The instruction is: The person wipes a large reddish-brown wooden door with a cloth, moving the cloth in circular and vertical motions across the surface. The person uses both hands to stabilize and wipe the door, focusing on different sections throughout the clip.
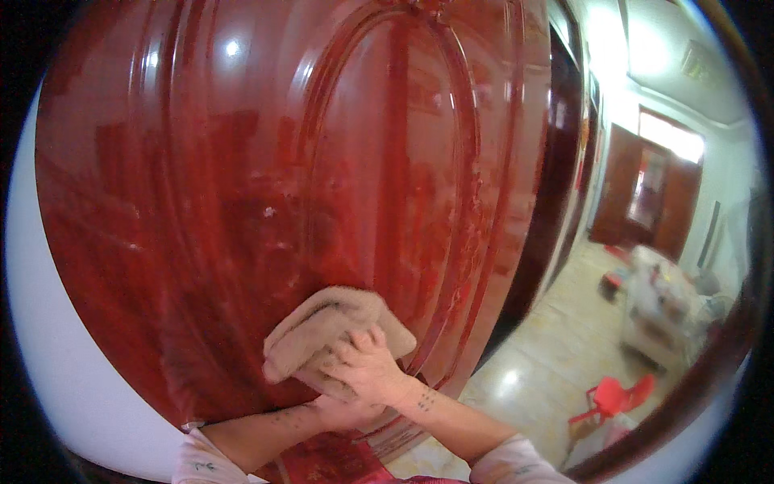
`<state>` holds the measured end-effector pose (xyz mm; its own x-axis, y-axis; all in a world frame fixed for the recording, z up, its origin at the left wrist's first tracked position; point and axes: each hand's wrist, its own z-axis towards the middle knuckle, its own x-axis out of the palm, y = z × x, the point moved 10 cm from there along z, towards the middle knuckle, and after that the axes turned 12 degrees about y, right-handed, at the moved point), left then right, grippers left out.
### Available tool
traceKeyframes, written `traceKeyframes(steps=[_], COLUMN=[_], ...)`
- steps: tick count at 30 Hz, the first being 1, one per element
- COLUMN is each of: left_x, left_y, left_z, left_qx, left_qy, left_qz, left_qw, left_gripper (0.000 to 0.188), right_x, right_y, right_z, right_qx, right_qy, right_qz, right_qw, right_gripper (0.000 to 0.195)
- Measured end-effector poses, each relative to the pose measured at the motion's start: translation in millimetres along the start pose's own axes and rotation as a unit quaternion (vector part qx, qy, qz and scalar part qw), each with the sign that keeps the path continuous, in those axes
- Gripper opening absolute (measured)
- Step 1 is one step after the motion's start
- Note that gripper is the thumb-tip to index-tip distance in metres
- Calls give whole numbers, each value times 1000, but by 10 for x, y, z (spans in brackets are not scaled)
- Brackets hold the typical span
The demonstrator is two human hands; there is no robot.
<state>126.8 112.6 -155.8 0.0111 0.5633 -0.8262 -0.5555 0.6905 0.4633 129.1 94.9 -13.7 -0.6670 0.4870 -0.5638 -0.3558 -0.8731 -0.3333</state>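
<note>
A folded beige cloth point(338, 320) lies against the lower part of a glossy red-brown wooden door panel point(351, 199) with a raised oval moulding. My right hand point(366, 363) presses on the cloth with spread, bent fingers. Just below it is my left hand point(344, 411), at the cloth's lower edge and partly covered by the right hand and wrist; its fingers are mostly hidden, so its hold is unclear.
White wall point(66, 327) borders the panel on the left. To the right a tiled floor point(526, 363) runs towards a brown door point(647, 187). A cluttered table point(659, 302) and a red chair point(611, 396) stand on that side. Red patterned fabric point(332, 463) shows below my forearms.
</note>
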Motion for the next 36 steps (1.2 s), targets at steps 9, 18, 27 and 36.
traceKeyframes(steps=[9,18,27,36], left_x=[-2,-56,-79,-98], left_y=[-68,-68,-58,-47], left_z=[71,101,308,125], left_qx=[84,87,79,72], left_qy=[179,161,221,138], left_qz=[-27,-68,-95,-66], left_qw=[980,981,967,986], left_gripper=[25,31,27,29], right_x=[-369,433,1441,360], right_y=[-1190,-2099,-896,-1783], right_z=[-391,-2441,-2461,-2118], right_qx=[147,529,408,471], right_qy=[-131,-288,-132,-176], right_qz=[-35,273,404,125], right_qw=[980,750,808,856], right_gripper=[45,84,55,87])
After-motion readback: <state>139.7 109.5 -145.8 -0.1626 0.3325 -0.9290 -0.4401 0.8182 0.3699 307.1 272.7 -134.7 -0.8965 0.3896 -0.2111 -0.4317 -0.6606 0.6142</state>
